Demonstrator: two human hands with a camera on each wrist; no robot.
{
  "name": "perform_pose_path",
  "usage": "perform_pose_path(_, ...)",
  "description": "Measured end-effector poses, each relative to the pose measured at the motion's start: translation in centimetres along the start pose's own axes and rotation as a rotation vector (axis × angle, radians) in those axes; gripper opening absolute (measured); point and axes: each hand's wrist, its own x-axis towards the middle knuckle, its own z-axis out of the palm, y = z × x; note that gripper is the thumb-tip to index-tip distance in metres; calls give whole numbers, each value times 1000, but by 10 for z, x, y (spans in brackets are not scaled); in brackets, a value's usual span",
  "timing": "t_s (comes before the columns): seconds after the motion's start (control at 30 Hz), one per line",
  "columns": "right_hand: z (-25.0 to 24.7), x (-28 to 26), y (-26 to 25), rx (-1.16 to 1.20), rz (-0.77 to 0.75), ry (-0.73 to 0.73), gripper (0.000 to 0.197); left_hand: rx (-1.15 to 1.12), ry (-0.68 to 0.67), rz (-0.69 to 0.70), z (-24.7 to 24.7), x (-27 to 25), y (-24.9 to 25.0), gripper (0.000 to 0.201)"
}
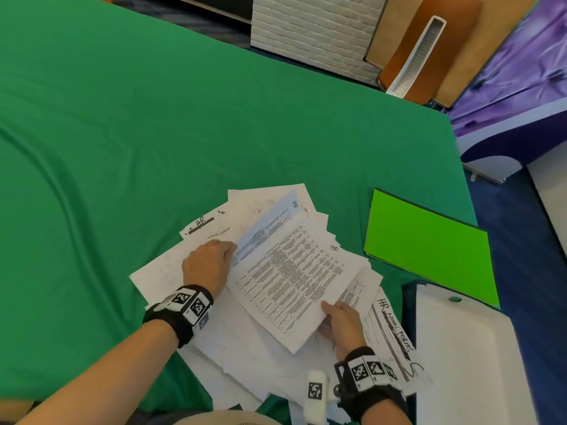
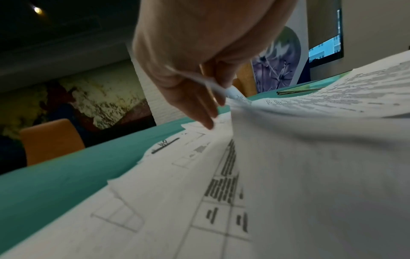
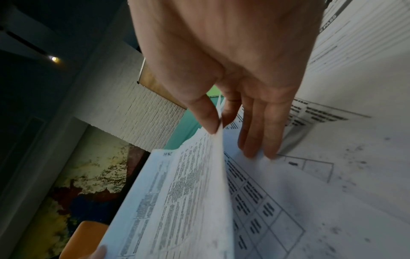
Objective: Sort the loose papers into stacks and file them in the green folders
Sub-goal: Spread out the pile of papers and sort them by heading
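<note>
Paper sorting is under way, and the sheet (image 1: 288,280) with the dense printed table is held by both hands above the loose heap of papers (image 1: 245,357). The left hand (image 1: 208,265) pinches the sheet's far-left corner; in the left wrist view the thumb and forefinger close on the edge while the other fingers (image 2: 199,112) reach down to the papers below. The right hand (image 1: 343,323) grips the near-right edge, thumb on top and fingers beneath, as the right wrist view shows.

The sheet's long axis runs diagonally, from the corner near the person's body up and away toward the closed green folder (image 1: 429,243), with its marked top end pointing that way. A pale blue sheet (image 1: 270,222) lies just under it, slanted along a similar line.

The folder lies on the green surface (image 1: 153,133) to the right of the heap and apart from it, its long axis running from its far-left corner down to the near right. An open box file (image 1: 460,348) sits nearer than the folder, touching the heap's right edge.

The right hand is clearly the nearer of the two to the folder, so a move toward it would likely be led from that side, swinging the sheet rightward across the heap. No sorted stacks are visible yet, so I judge the task is at an early stage.
</note>
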Motion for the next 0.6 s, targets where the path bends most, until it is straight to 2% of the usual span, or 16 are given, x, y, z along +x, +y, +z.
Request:
perform_pose_path(0.07, 2, -1, -4, 7, -30, -36, 13, -37, 111, 54, -6, 2, 4, 33)
perform_pose_path(0.1, 3, -1, -5, 8, -44, -48, 11, -71, 70, 55, -9, 5, 6, 35)
perform_pose_path(0.17, 5, -1, -6, 9, -64, -79, 13, -198, -190, -57, -11, 12, 10, 37)
perform_pose_path(0.23, 6, -1, -2, 18, -70, -107, 17, -320, -483, -211, -10, 16, 12, 53)
perform_pose_path(0.3, 6, 0, 0, 21, -78, -127, 18, -252, -597, -220, -5, 15, 15, 69)
perform_pose_path(0.33, 5, 0, 1, 22, -77, -135, 18, -212, -593, -208, -2, 14, 18, 68)
perform_pose_path(0.47, 1, 0, 1, 47, -61, -150, 19, -161, -491, -201, -1, 17, 32, 41)
perform_pose_path(0.6, -1, 4, 6, 70, -10, -131, 19, -111, -577, -183, -6, 20, 40, 45)
